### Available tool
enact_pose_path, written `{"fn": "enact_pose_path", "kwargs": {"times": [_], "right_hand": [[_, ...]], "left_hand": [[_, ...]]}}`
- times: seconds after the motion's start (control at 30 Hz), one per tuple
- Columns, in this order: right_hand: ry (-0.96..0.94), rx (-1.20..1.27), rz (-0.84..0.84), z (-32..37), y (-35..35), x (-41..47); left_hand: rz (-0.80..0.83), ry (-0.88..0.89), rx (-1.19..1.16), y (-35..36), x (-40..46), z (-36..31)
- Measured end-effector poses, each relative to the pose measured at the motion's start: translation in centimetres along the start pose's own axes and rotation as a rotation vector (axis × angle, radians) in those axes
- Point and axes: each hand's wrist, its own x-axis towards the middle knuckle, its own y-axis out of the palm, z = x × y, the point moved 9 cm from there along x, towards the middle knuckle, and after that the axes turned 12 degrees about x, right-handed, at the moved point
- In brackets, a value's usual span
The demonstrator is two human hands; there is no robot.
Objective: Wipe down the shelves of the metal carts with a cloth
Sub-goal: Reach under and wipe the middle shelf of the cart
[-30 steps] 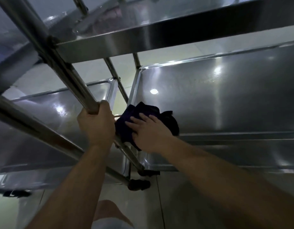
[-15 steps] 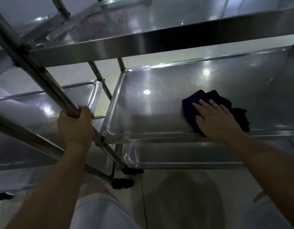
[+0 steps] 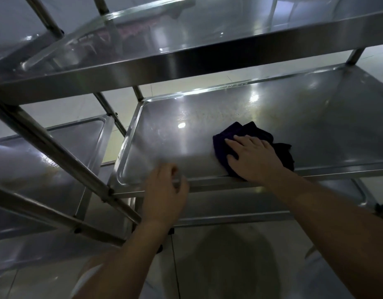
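The right hand [image 3: 252,161] lies flat with straight fingers on the dark cloth [image 3: 253,145], pressing it down on the middle shelf [image 3: 186,147] by the front edge. The cloth has slid back a bit toward the left corner. The left hand [image 3: 164,194] has let go of the cart's pole [image 3: 57,147] and is now at the shelf's front rim. Its fingers look curled and blurry, maybe grabbing the rim. The back of the shelf still looks spotty, so more wiping is needed.

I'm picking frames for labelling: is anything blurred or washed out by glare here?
Head view: the left hand is motion-blurred; the right hand and cloth are sharp; light glare spots the middle shelf; wide-angle distortion bends the cart's edges.
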Motion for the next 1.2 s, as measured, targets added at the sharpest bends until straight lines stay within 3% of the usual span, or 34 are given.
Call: {"fn": "enact_pose_path", "kwargs": {"times": [0.07,0.23,0.5,0.63,0.83,0.93,1.0,1.07,1.2], "right_hand": [[-0.036,-0.065,-0.006,0.4,-0.9,0.4],[-0.173,-0.025,0.022,0.3,-0.5,0.4],[-0.101,0.000,0.031,-3.0,-1.3,-0.5],[0.043,0.006,0.017,-11.9,-4.9,-3.2],[0.482,-0.003,-0.076,-30.1,-11.5,-6.8],[0.636,0.029,-0.142,-34.4,-13.6,-7.7],[0.673,0.043,-0.129,-34.0,-13.4,-7.4],[0.593,0.007,-0.088,-30.5,-12.2,-6.1],[0.120,-0.152,-0.041,-15.1,-7.0,-2.4]], "left_hand": [[0.026,0.105,0.087,1.6,2.7,-2.6],[0.130,0.075,0.221,5.6,6.1,-3.9],[0.261,0.030,0.316,8.2,6.3,-2.2],[0.242,0.032,0.334,8.1,6.3,-2.6],[0.280,0.031,0.355,8.3,6.1,-2.6],[0.286,0.036,0.378,8.2,6.0,-2.8],[0.289,0.035,0.388,8.1,5.9,-2.8],[0.287,0.034,0.390,8.1,5.9,-2.9],[0.267,0.041,0.393,8.0,5.9,-3.3]]}}
